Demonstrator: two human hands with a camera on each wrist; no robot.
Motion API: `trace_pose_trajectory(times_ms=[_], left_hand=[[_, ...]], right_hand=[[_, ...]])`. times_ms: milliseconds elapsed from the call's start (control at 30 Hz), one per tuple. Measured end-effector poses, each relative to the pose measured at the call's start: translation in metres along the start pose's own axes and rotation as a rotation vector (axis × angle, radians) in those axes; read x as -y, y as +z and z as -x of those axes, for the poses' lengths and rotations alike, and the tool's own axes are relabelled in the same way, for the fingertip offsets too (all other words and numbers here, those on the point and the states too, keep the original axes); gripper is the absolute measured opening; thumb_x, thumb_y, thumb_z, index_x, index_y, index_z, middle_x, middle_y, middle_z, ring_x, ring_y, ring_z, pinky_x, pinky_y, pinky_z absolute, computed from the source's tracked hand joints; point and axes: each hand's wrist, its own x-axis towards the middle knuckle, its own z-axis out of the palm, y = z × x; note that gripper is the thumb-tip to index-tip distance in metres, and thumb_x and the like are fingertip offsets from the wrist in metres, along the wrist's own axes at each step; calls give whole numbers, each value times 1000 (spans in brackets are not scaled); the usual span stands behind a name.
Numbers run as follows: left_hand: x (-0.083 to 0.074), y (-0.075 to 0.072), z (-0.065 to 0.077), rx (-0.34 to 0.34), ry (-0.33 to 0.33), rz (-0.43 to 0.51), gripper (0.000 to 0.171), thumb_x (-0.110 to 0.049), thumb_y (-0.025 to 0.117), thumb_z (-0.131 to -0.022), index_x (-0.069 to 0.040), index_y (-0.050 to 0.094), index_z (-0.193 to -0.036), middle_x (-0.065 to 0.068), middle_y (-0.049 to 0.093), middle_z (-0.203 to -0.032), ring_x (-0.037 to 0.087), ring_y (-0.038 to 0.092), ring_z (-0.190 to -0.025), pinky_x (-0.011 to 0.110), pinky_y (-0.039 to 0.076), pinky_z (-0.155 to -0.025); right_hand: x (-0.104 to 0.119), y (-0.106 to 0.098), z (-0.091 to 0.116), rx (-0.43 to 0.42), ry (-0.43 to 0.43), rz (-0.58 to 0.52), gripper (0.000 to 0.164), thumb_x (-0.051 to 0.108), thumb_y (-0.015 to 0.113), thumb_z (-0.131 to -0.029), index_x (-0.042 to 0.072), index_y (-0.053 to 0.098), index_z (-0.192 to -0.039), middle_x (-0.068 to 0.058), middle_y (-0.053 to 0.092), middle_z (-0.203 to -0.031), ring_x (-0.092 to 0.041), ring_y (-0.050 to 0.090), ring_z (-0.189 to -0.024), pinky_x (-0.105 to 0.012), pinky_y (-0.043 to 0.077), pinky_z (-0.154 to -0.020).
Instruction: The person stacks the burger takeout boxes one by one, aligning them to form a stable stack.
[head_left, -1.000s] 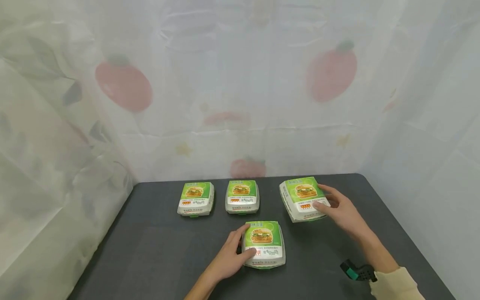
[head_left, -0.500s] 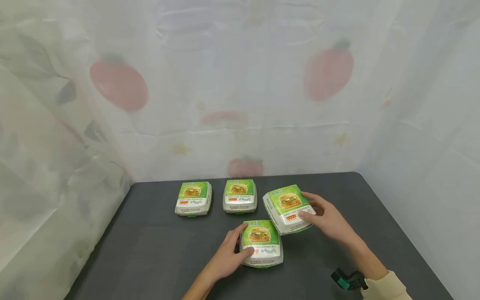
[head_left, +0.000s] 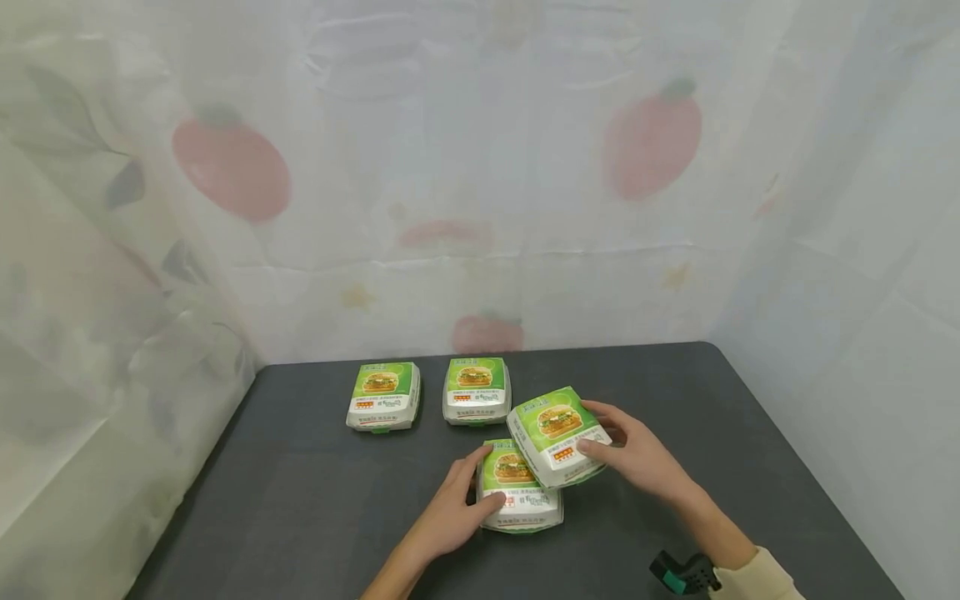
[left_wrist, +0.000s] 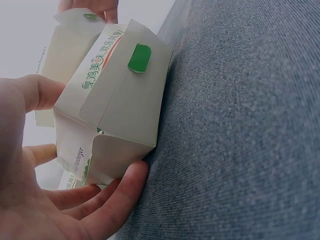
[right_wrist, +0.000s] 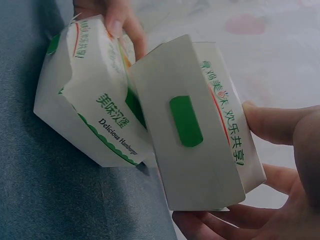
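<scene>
My left hand [head_left: 456, 515] grips a green-and-white burger box [head_left: 528, 515] from its left side, thumb on the lid. That box sits on the dark table, and the left wrist view shows fingers low along its side. With my right hand [head_left: 641, 457] I hold a second burger box [head_left: 557, 437] by its right side, thumb on top, fingers around the edge. Raised and tilted, it overlaps the first box's upper right corner in the head view. In the right wrist view, the held box's green tab [right_wrist: 186, 121] faces the camera.
Two more burger boxes stand side by side toward the back of the table [head_left: 300, 492], one at left [head_left: 384, 397] and one near the middle [head_left: 476, 392]. A pale printed curtain [head_left: 480, 167] rises behind the table and along both sides.
My right hand has brought its box left and nearer, from beside the back row to over the near box's corner. My left hand has kept its grip in place.
</scene>
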Motion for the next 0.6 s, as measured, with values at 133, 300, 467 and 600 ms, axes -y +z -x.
trace_pose_trajectory(times_ms=[133, 300, 467, 600], left_hand=[[-3, -1, 0, 8, 4, -8, 73, -49, 63, -98, -28, 31, -160, 13, 41, -140, 25, 54, -113, 43, 49, -81], [-13, -4, 2, -17, 6, -149, 76, -56, 57, -100, -25, 26, -163, 16, 37, -148, 35, 52, -124, 56, 47, -90], [-28, -6, 6, -130, 52, -304, 74, -59, 52, -101, -21, 31, -161, 17, 38, -152, 41, 42, -135, 65, 41, -98], [-44, 2, 7, -224, 151, -353, 69, -54, 56, -101, -13, 43, -154, 13, 47, -146, 37, 45, -132, 62, 42, -98]], right_hand=[[-1, 3, 0, -14, 12, 17, 70, 34, 73, -96, 13, 42, -155, -20, 55, -137, -32, 59, -117, -46, 54, -82], [1, 5, 2, -38, 26, 37, 72, 37, 74, -94, 15, 42, -155, -17, 56, -137, -31, 59, -116, -41, 53, -80], [3, 7, 4, -51, 35, 48, 75, 38, 75, -94, 15, 41, -155, -16, 56, -136, -28, 59, -114, -37, 52, -78], [3, 7, 6, -67, 43, 57, 75, 40, 75, -93, 15, 41, -155, -15, 56, -137, -27, 59, -113, -37, 52, -78]])
